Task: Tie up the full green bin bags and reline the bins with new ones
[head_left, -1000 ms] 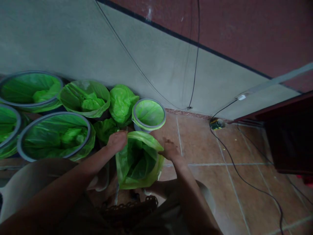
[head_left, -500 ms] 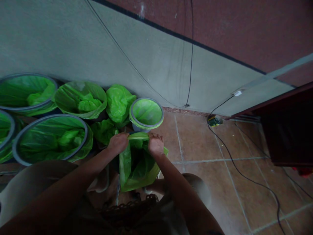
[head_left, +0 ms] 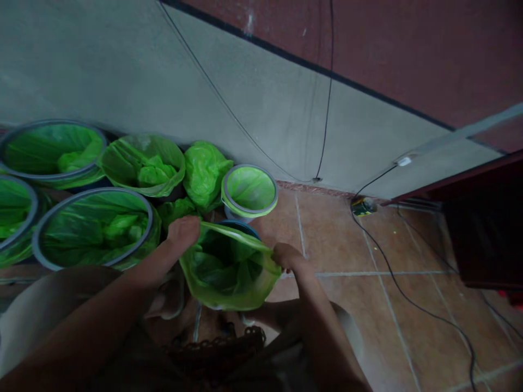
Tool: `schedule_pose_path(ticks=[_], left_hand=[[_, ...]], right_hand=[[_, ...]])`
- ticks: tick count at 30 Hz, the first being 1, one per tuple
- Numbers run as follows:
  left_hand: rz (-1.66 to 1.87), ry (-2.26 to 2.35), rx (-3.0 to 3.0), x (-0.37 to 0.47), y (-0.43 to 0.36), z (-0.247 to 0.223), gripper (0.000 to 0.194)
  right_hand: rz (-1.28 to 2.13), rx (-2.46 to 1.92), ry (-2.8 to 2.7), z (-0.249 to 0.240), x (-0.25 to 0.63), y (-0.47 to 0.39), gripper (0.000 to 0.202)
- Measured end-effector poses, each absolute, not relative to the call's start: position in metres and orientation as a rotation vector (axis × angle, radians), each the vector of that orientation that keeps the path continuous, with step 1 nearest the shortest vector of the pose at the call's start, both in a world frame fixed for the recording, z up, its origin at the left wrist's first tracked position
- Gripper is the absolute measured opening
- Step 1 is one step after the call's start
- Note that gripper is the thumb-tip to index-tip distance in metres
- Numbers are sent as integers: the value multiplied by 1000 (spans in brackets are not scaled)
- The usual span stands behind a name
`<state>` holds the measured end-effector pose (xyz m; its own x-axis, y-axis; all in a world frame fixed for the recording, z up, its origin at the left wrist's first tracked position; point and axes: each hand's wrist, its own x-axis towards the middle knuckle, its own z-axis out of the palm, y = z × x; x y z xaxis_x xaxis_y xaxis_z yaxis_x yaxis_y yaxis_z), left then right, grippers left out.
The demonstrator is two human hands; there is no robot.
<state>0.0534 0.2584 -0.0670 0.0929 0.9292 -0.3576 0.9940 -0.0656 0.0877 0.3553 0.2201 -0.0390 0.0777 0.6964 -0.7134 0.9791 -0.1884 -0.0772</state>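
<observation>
A green plastic bag [head_left: 229, 296] lines a bucket between my knees, its mouth stretched wide. My left hand [head_left: 184, 231] is closed on the bag's upper left edge. On the opposite side, my right hand [head_left: 286, 257] grips the right edge, its fingers partly hidden. Behind the bag, a blue bucket rim [head_left: 241, 224] shows; most of that bucket is covered. Just beyond it stands a small grey-rimmed bucket [head_left: 250, 190] with its own green liner.
Left of my hands are several lined tubs, among them a large grey-rimmed tub [head_left: 150, 223]. A bulging green bag [head_left: 204, 171] leans by the wall [head_left: 261, 98]. On the tiled floor to the right lie a dark can [head_left: 363, 206] and a black cable [head_left: 402, 293].
My hands have spread apart, the left moving left and the right moving right and down. The bag's mouth is stretched wider, and more of the blue rim shows behind it.
</observation>
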Motion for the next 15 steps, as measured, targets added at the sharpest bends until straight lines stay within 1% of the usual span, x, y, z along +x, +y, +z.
schedule_pose_path(ticks=[1, 5, 7, 8, 9, 12, 13, 15], left_hand=[[-288, 1905, 2070, 54, 259, -68, 33], [-254, 1858, 2124, 62, 258, -70, 36], [-228, 1825, 2147, 69, 257, -69, 38], [-208, 1813, 2152, 72, 256, -67, 38], [-182, 1802, 2153, 75, 255, -66, 39], [-73, 1754, 2166, 81, 254, -65, 39], [-46, 1736, 2169, 81, 254, -65, 38], [-14, 1714, 2180, 81, 254, -68, 37]], right_hand=[[-904, 1901, 1715, -37, 354, 219, 16], [-766, 1886, 2036, -37, 331, 219, 62], [-702, 1920, 2104, -42, 315, 219, 71], [-673, 1929, 2136, -47, 307, 218, 70], [-642, 1928, 2168, -51, 301, 218, 64], [-546, 1934, 2172, -61, 291, 219, 31], [-527, 1953, 2139, -63, 290, 220, 27], [-517, 1998, 2071, -63, 293, 223, 29]])
